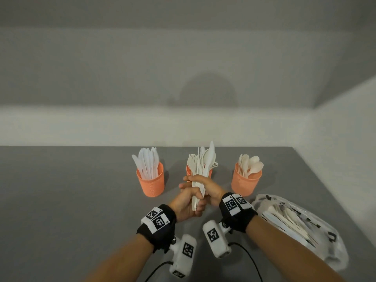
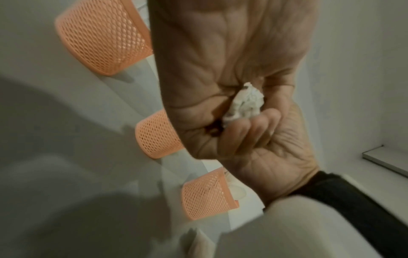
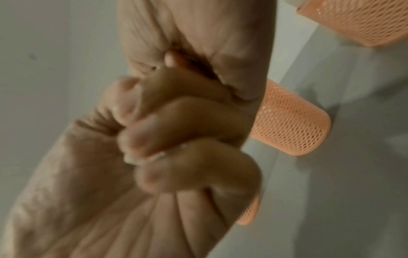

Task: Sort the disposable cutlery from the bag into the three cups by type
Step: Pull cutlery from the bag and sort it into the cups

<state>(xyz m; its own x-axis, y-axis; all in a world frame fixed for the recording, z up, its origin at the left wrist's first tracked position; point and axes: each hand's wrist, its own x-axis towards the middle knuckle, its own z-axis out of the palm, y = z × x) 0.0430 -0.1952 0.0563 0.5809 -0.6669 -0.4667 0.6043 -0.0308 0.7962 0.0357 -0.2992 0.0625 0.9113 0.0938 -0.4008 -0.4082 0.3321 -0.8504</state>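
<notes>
Both hands clamped on one cutlery bundle (image 1: 200,176)

Left hand (image 1: 186,202) and right hand (image 1: 207,188) grip it; knife cup (image 1: 151,183) left, spoon cup (image 1: 245,183) right, bag (image 1: 295,224) near right.

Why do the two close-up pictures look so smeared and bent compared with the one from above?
Head view: sharp on the table, with a soft round shadow on the wall. Left wrist view: cups lean and bulge from the wide lens, lower part out of focus. Right wrist view: fingers fill the frame, motion-blurred and dim.
</notes>
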